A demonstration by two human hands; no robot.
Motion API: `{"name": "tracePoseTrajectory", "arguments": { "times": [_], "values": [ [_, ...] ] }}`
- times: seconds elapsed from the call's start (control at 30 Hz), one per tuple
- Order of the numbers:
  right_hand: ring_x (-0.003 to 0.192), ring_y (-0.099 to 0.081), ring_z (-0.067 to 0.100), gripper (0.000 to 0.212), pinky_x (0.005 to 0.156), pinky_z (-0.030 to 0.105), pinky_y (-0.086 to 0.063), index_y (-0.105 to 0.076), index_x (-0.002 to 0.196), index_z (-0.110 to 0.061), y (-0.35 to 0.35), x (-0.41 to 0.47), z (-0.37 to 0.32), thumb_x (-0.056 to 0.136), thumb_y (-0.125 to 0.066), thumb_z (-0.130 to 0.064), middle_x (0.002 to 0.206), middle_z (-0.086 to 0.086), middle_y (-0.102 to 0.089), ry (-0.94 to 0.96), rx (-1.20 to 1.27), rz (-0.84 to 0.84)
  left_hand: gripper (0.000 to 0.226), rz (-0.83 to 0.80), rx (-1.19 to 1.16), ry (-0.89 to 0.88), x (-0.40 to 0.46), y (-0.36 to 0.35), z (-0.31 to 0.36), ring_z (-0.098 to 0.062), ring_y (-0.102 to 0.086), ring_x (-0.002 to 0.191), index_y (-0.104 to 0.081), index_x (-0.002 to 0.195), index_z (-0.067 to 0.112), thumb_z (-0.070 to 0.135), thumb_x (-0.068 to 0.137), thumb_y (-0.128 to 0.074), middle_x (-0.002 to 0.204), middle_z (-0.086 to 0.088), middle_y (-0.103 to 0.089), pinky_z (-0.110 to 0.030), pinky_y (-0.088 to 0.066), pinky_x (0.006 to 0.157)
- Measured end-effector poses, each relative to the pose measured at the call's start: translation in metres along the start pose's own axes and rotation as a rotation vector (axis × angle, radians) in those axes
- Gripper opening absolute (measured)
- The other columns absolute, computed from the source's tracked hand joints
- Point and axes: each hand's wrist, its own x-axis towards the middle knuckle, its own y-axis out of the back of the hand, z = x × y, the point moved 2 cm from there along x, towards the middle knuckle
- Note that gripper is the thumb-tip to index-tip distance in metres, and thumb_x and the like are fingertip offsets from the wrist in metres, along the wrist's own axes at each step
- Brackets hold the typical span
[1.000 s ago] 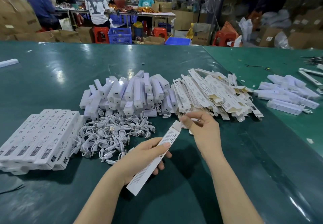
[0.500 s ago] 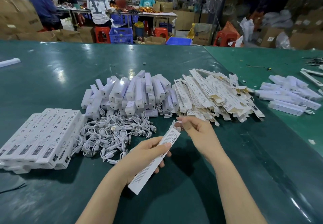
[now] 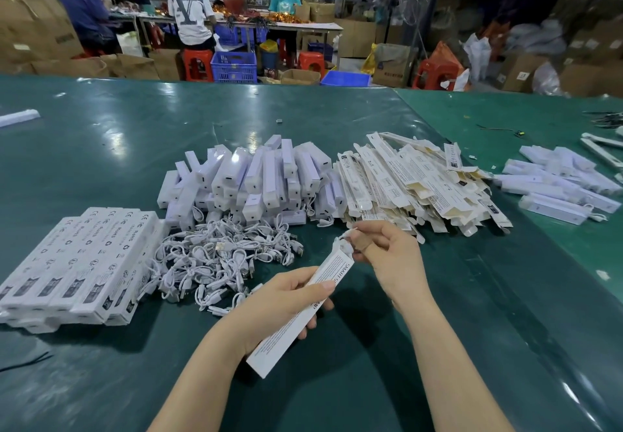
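Slantwise above the tabletop, close to the near edge: a long white printed carton, lower end toward the body, upper end pointing away and to the right. Gripped about its middle by the left hand, fingers curled round it, thumb laid on the printed face, the others underneath.

At the carton's upper end, the right hand, fingers narrowed to a pinch on a small white piece right at the mouth. Hard to tell which: tuck flap or cable end, too small and partly covered.

Just beyond the left hand, flat on the tabletop, a loose tangle of short white USB cables. Behind the tangle and touching it, a heap of white plastic bars, piled every way, many with one end facing the camera. Beside the heap on the right, a spread of flat unfolded cartons, pale inner sides up here and there, its near edge just past the right hand.

Off to the left, a tidy row of closed cartons, side by side, CE and RoHS marks uppermost, right-hand end against the cables. Well apart on the far right, a smaller cluster of bars. At the far left edge, one lone white bar.

Past the tabletop: a blue crate, red stools, stacked cardboard boxes, people at another table.
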Motion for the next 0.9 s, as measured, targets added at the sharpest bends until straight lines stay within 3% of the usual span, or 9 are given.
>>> {"name": "tracePoseTrajectory", "arguments": {
  "times": [0.2,0.47,0.63,0.77,0.9],
  "values": [
    [0.082,-0.067,0.002,0.022,0.077,0.016,-0.053,-0.070,0.090,-0.036,-0.001,-0.003,-0.005,0.089,-0.070,-0.014,0.087,-0.016,-0.073,0.148,-0.176,-0.010,0.029,-0.053,0.023,0.019,-0.001,0.000,-0.002,-0.009,-0.058,0.065,-0.069,0.110,0.042,0.050,0.083,-0.066,0.091,0.005,-0.070,-0.023,-0.048,0.056],
    [0.081,-0.065,-0.006,0.017,0.073,0.008,-0.047,-0.069,0.094,-0.029,0.006,0.000,-0.005,0.090,-0.068,-0.013,0.083,-0.015,-0.072,0.088,-0.214,-0.089,0.027,-0.017,0.022,0.001,-0.001,0.000,-0.001,-0.011,-0.059,0.065,-0.068,0.115,0.036,0.043,0.089,-0.065,0.091,0.006,-0.069,-0.024,-0.049,0.057],
    [0.060,-0.059,-0.004,0.014,0.054,0.011,-0.045,-0.068,0.095,-0.026,0.012,0.002,-0.004,0.090,-0.067,-0.013,0.081,-0.009,-0.073,0.002,-0.175,-0.125,0.022,-0.004,0.008,-0.015,-0.001,-0.001,0.001,-0.010,-0.061,0.067,-0.068,0.117,0.029,0.032,0.097,-0.060,0.089,0.006,-0.067,-0.022,-0.051,0.057],
    [0.061,-0.057,-0.004,0.013,0.055,0.009,-0.042,-0.066,0.095,-0.031,0.004,0.002,0.003,0.094,-0.063,-0.018,0.077,-0.010,-0.069,-0.020,-0.270,-0.174,0.027,-0.025,0.008,-0.008,-0.001,-0.003,0.001,-0.011,-0.063,0.072,-0.070,0.115,0.030,0.038,0.090,-0.064,0.089,0.005,-0.069,-0.025,-0.053,0.061],
    [0.054,-0.056,-0.005,0.010,0.050,0.010,-0.042,-0.065,0.098,-0.020,0.005,0.002,0.000,0.094,-0.062,-0.013,0.072,-0.006,-0.067,-0.082,-0.176,-0.171,0.034,-0.021,-0.006,-0.016,-0.001,-0.003,0.002,-0.012,-0.064,0.072,-0.070,0.115,0.029,0.040,0.084,-0.064,0.090,0.004,-0.071,-0.025,-0.053,0.059]
  ]
}}
